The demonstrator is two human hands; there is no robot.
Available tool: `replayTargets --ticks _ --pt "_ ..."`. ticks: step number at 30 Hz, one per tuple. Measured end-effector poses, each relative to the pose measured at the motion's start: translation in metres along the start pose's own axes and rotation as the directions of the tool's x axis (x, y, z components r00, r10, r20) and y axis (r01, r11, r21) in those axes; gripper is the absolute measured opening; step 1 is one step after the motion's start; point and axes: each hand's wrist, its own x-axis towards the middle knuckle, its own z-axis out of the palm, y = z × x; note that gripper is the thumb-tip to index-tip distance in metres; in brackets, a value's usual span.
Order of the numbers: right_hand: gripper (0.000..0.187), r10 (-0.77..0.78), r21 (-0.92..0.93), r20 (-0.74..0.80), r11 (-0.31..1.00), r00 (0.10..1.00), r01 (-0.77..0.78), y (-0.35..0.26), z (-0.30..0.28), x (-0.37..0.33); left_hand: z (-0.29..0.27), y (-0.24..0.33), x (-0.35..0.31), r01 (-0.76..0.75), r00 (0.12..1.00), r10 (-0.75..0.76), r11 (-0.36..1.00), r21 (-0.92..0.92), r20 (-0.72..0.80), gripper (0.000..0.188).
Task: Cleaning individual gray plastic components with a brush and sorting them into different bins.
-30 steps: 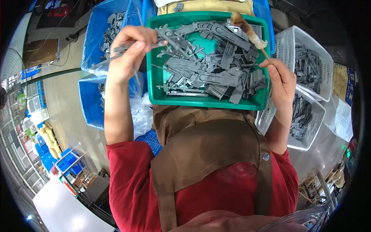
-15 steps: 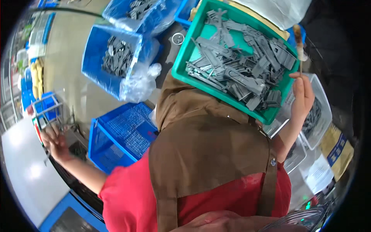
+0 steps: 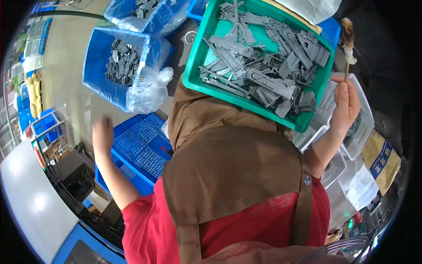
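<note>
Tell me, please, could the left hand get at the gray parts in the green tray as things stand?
Probably yes. The left hand looks empty and hangs out to the side by the blue crate, well away from the green tray. The tray is open-topped and nothing visible lies between them.

The left hand [image 3: 103, 133] is smeared with blur, its fingers running together, so whether it grips anything can't be told. Beside it, the blue crate [image 3: 140, 149] slips under the brown apron [image 3: 228, 171]. By the right hand [image 3: 346, 105], the green tray's [image 3: 193, 75] near corner hides part of the white basket [image 3: 365, 127].
</note>
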Motion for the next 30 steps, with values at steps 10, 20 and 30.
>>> replayTargets --ticks 10,20,30 --pt "0.025 0.063 -0.122 -0.107 0.990 0.992 -0.076 -0.002 -0.011 -0.032 -0.015 0.282 0.087 -0.883 0.380 0.924 0.376 -0.281 0.044 0.014" --pt "0.023 0.125 -0.097 -0.134 0.986 0.983 -0.138 -0.007 -0.003 -0.034 -0.057 0.258 0.096 -0.885 0.283 0.954 0.298 -0.356 0.096 0.021" --pt "0.025 0.073 -0.150 -0.129 0.984 0.989 -0.092 -0.015 0.006 -0.027 -0.038 0.274 0.126 -0.813 0.221 0.969 0.244 0.528 -0.107 0.013"
